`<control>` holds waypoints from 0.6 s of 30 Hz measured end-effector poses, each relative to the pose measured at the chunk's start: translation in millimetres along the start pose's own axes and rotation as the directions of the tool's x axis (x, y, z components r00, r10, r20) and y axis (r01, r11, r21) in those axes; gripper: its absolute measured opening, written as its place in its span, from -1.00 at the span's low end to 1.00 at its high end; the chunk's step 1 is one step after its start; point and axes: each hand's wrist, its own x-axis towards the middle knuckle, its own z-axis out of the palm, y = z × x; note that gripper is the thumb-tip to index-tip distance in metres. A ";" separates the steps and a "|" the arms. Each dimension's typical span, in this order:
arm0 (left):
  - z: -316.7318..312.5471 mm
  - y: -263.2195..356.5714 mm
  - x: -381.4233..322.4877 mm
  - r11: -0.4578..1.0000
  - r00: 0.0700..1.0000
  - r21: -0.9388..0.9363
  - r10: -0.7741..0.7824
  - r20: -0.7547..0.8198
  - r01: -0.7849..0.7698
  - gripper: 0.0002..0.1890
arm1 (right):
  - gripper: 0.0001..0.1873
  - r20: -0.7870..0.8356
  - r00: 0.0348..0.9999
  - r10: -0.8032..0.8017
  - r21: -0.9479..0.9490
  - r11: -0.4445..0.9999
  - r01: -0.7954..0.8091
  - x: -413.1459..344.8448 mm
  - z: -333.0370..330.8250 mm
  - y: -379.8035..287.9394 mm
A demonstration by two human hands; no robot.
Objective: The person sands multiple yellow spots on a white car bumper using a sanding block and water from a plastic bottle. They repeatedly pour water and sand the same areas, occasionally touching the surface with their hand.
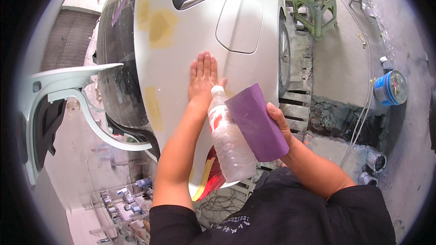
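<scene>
My left hand lies flat, palm down, on the pale rear quarter panel of a car, its fingers towards the top of the view and pressed close together. In my right hand are a purple sanding block and, beside it, a clear plastic bottle with a white cap and a red and white label; the block hides how the fingers grip the bottle. Yellowish filler patches mark the panel left of the closed fuel flap. A red tail light edged with yellow tape shows below the bottle.
The raised tailgate juts out at left. A worn green stool stands beyond the slatted floor grating. Hoses, a blue bucket and open tins lie at right. A rack of cans stands at lower left.
</scene>
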 end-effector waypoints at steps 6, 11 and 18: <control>-8.7 -4.5 11.3 0.979 0.981 -0.057 0.195 -0.015 -0.196 -0.17 | -0.21 -0.016 1.000 0.019 -0.061 0.998 -0.020 -8.3 -2.1 -1.6; 7.1 -18.5 -93.5 0.962 0.961 -0.051 0.272 0.053 -0.270 -0.22 | -0.26 0.011 0.993 0.121 -0.040 0.992 -0.120 -8.6 2.5 11.4; 17.8 -40.4 -183.0 0.999 0.985 -0.007 0.033 -0.170 -0.035 -0.15 | -0.29 -0.012 0.974 0.225 -0.067 0.972 -0.225 -3.8 12.2 18.8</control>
